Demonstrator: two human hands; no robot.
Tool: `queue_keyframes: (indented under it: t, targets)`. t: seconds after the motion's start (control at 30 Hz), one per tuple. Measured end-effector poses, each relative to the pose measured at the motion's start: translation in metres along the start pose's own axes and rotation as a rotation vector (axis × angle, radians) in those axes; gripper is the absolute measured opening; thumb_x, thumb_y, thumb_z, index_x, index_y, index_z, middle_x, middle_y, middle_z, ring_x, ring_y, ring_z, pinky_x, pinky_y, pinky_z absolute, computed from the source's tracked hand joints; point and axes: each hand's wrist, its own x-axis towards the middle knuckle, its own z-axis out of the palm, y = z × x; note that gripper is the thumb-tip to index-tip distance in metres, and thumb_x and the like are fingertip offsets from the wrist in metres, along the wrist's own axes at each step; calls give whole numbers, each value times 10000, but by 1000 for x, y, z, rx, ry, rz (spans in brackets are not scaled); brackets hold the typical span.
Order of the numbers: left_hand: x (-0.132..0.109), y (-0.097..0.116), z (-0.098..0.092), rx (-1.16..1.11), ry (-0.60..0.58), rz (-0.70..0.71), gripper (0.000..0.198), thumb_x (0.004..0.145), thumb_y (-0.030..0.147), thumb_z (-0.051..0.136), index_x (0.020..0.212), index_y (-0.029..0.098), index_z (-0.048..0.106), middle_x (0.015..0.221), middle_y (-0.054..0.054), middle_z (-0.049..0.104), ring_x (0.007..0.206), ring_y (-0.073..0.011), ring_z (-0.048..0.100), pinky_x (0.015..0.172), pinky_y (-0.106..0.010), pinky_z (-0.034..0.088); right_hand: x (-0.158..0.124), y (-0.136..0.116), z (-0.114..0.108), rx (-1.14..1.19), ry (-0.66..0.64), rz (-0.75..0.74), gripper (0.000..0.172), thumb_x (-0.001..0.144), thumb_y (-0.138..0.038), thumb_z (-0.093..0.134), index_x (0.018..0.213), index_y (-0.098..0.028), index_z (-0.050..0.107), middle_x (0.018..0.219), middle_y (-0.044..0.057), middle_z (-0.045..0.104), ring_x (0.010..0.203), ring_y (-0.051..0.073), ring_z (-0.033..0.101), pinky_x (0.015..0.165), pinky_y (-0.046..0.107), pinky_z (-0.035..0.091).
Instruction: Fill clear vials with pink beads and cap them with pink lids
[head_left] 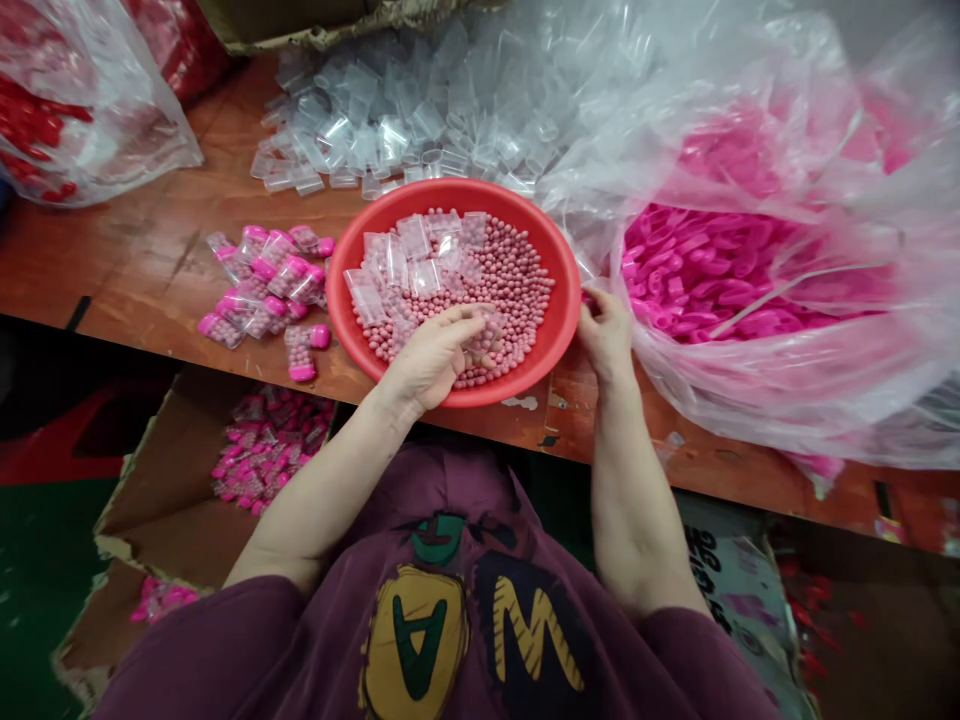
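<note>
A red plastic bowl [568, 300] holds many small pink beads [517, 290], with several clear flat plastic containers [386, 258] lying on them. Over the near part of the bowl, my left hand [435, 355] is closed around a clear container [487, 335] with beads in it. Just beyond the right rim is my right hand [606, 335], its fingers pinched together at the edge of the pink parts' bag. A bit of pink shows at those fingertips, too small to name. Left of the bowl lie several bead-filled containers with pink ends [274, 270].
Clear empty containers [405, 130] are heaped behind the bowl. A plastic bag of bright pink parts [697, 270] stands at right, a bag of red parts [45, 120] at far left. Below the table edge, a cardboard box [165, 490] holds pink-and-clear pieces.
</note>
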Motion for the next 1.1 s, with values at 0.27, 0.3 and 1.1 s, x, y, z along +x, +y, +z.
queue_keyframes:
  t: [0.27,0.3,1.1]
  targets:
    - [1,-5,3,-34,-60,-43,163,979,97,684,1135,134,715,893,-18,765,718,-136,762,656,-245,600,-34,-89,-27,473,-138,-7,473,899,-597,869,1287,-345,770,954,-7,758,647,144,657,600,316,584]
    - [1,-5,3,-37,-58,-50,177,976,92,692,1145,138,720,903,-18,769,717,-135,762,656,-247,598,-39,-102,-21,461,-175,-44,454,913,-600,864,1275,-346,763,934,-11,752,628,143,652,582,313,577]
    - [5,-2,-4,-161,-152,-17,102,957,176,790,1032,153,725,835,-8,736,746,-118,703,711,-252,519,-63,-153,32,22,-145,-460,215,1043,-366,749,1209,-268,844,1144,82,813,1046,249,789,974,454,657]
